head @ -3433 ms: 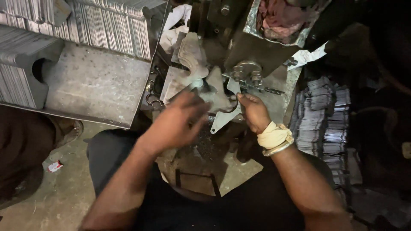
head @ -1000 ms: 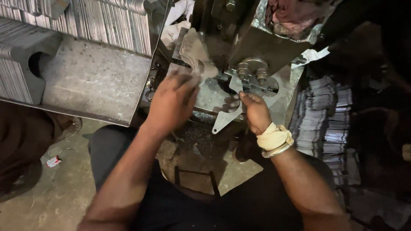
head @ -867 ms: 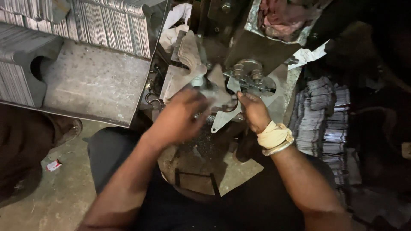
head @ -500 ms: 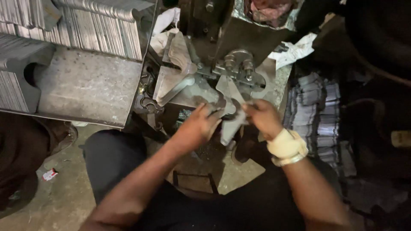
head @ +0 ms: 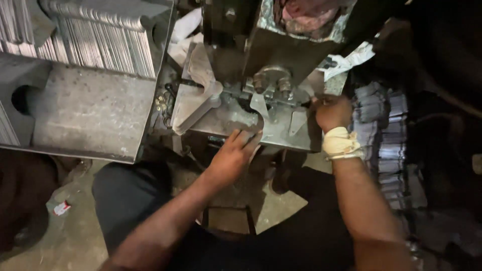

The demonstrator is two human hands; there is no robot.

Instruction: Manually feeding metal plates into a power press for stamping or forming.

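Note:
My left hand (head: pixel 233 153) lies flat with its fingers spread on the front edge of the grey press bed (head: pixel 221 123), holding nothing. A curved flat metal blank (head: pixel 261 108) sits on the bed under the dark press head (head: pixel 236 35), beside two bolts (head: pixel 273 85). My right hand (head: pixel 331 111), with a pale cloth wrap (head: pixel 341 143) on the wrist, is curled into a fist at the bed's right end. It seems to close on a thin dark rod (head: pixel 307 103) sticking out from the die; the grip itself is hidden.
Rows of upright thin metal blanks (head: pixel 95 40) fill the rack at upper left, above a bare grey steel shelf (head: pixel 80 110). A tall stack of flat blanks (head: pixel 384 135) stands right of my right hand. My dark-trousered knees (head: pixel 125 195) and a small stool frame (head: pixel 228 221) lie below.
Half a second ago both hands held a blank in front of the die. Now it lies under the press head, my left hand has dropped to the bed's edge, and my right hand has moved right.

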